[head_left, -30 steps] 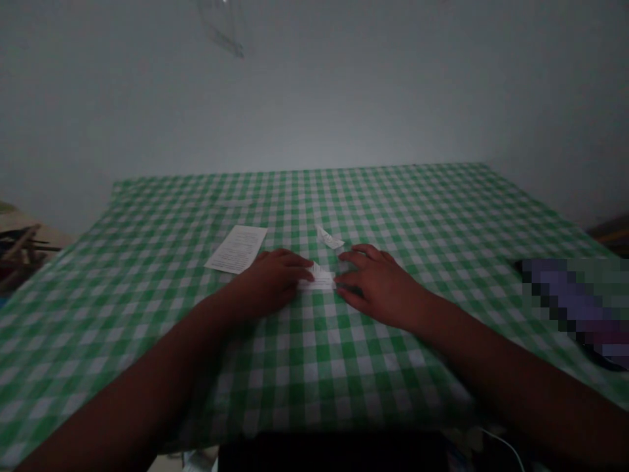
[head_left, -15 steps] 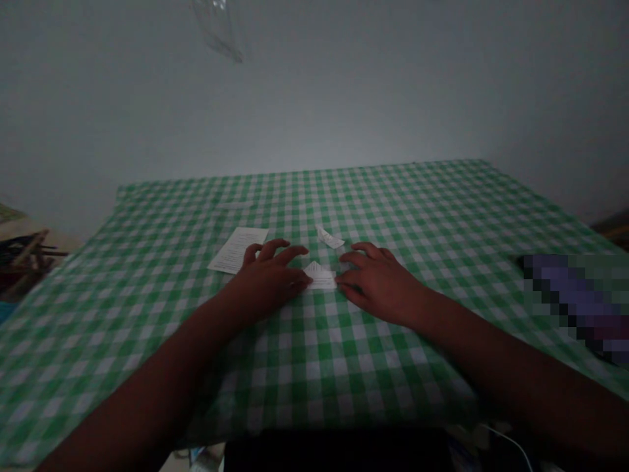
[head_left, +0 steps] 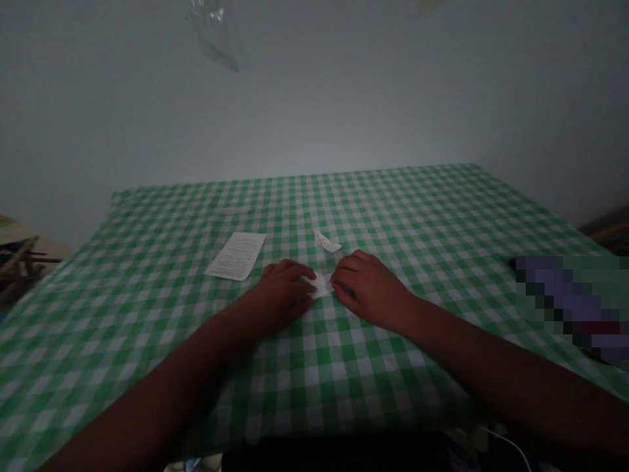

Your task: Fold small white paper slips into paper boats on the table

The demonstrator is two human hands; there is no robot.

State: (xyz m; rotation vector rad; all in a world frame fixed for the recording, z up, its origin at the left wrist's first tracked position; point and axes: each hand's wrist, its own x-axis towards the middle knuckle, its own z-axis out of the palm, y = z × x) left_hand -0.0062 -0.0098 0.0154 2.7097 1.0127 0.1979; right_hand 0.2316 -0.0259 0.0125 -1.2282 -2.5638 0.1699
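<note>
A small folded white paper lies on the green-checked tablecloth at the middle of the table. My left hand presses on its left side with fingers curled together. On its right side my right hand does the same, fingertips pinched on the paper's edge. Most of the paper is covered by both hands. A small white paper scrap lies just beyond the hands.
A printed white slip lies flat to the left of the hands. A blurred-out dark object sits at the table's right edge. A pale wall stands behind the table, and wooden clutter is off its left side.
Both hands have closed in toward each other over the folded paper; the left fingers, spread half a second ago, are now drawn together on it.
</note>
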